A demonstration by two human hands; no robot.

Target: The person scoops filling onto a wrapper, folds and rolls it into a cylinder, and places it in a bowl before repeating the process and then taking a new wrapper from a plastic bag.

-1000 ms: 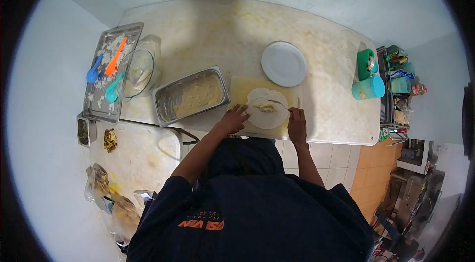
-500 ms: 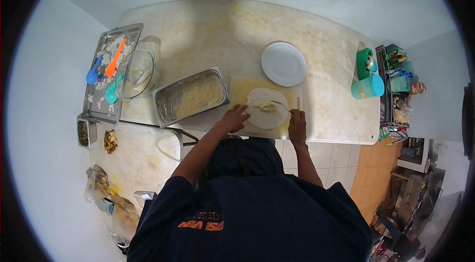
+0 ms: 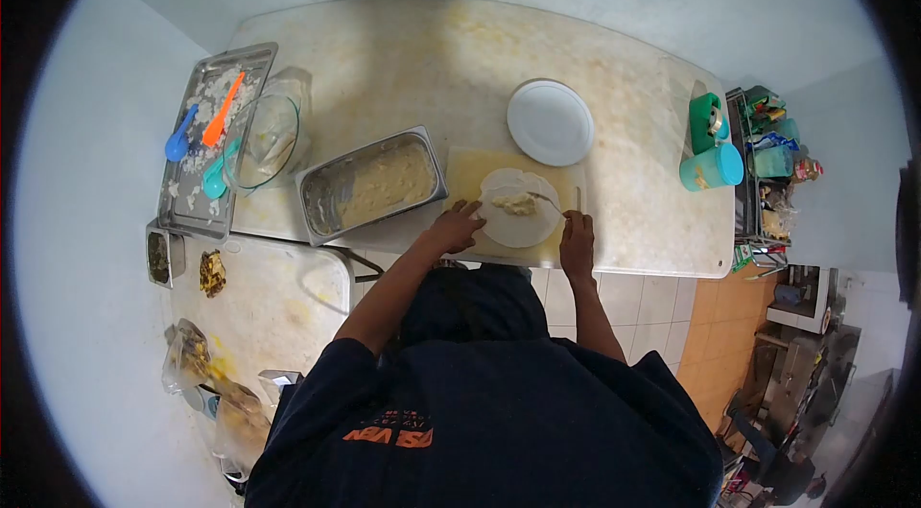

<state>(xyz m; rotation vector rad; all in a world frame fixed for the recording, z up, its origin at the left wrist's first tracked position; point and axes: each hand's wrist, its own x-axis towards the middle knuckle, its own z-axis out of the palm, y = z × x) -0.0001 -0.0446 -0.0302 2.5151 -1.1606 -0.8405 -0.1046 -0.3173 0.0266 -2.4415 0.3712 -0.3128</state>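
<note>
A thin round white wrapper (image 3: pixel 513 232) lies flat on a yellowish cutting board (image 3: pixel 470 167) near the table's front edge. Creamy filling (image 3: pixel 515 206) sits in a small mound around the wrapper's middle. My right hand (image 3: pixel 577 237) is closed around the handle of a metal spoon (image 3: pixel 547 198), whose tip reaches the filling. At the wrapper's left edge, my left hand (image 3: pixel 458 226) rests with fingers apart, holding nothing. Just left of the board stands a deep metal pan (image 3: pixel 312 211) containing more creamy filling (image 3: pixel 391 184).
White plates (image 3: pixel 550 122) sit behind the board. At left are a glass bowl (image 3: pixel 295 134) and a metal tray (image 3: pixel 197 211) with white crumbs, an orange spatula (image 3: pixel 224 110) and a blue spoon (image 3: pixel 177 145). A turquoise-lidded container (image 3: pixel 712 168) stands at right.
The spoon tip has shifted slightly over the filling, which looks a little more spread out. My left hand stays in place at the wrapper's edge.
</note>
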